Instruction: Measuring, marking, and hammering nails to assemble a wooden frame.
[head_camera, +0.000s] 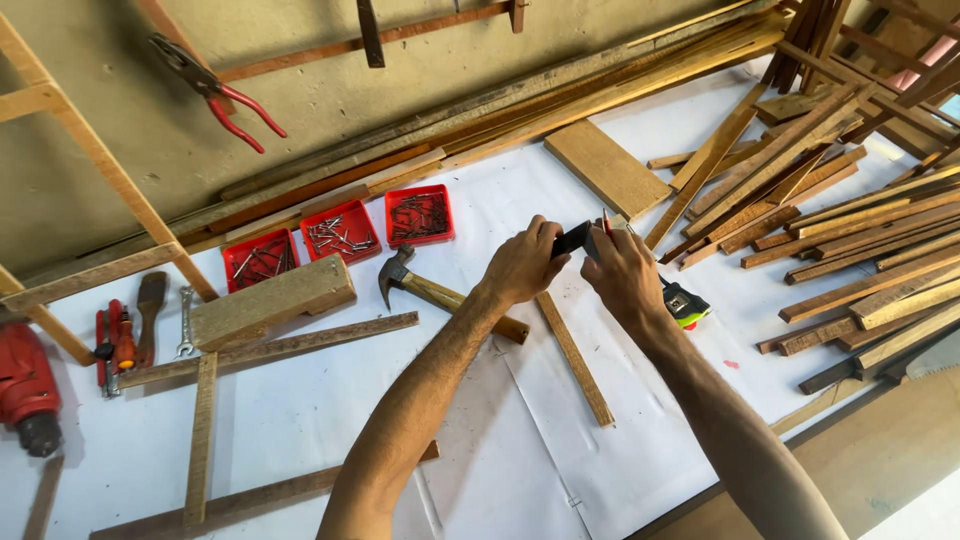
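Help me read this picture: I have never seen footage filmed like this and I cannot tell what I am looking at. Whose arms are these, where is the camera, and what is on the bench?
There is no machine here. The arms belong to a person, and the single camera sits on that person's head, looking down at their work.

The left hand and the right hand meet over a white-covered workbench. Together they hold a small dark object; what it is cannot be told. A red pencil tip shows at the right hand.

Below the hands lies a thin wooden strip. A hammer lies to the left, a green and black tape measure to the right. Three red trays hold nails or screws. Many wooden slats lie piled on the right, a red drill sits at the far left, and red-handled pliers hang on the wall.
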